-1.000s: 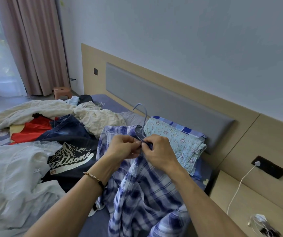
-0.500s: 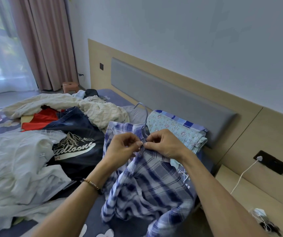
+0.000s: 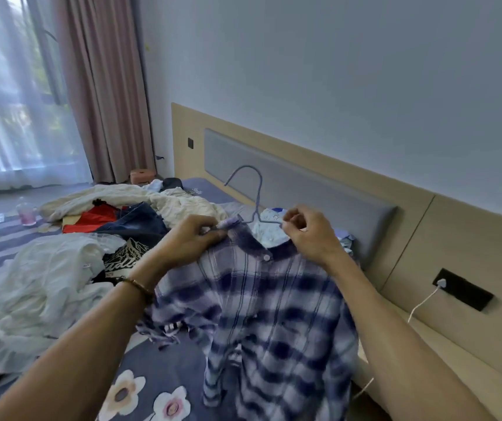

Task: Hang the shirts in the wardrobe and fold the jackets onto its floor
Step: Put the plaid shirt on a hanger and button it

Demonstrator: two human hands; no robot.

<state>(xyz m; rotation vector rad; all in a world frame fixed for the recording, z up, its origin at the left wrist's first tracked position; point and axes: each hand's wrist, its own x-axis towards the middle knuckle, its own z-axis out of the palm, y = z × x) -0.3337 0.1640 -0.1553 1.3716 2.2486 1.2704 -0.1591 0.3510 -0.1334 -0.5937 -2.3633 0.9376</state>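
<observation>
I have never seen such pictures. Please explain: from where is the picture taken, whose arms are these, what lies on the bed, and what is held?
No machine is here. A person wears a camera on the head, which looks forward and down, so the two bare arms coming from the bottom edge are that person's own.

The left hand and the right hand each grip a shoulder of a blue plaid shirt near its collar. The shirt sits on a pale blue hanger, whose hook rises above the collar. The top button looks fastened.

On the bed lie a white garment, a dark printed top, something red and a cream blanket. No wardrobe is in view.
</observation>
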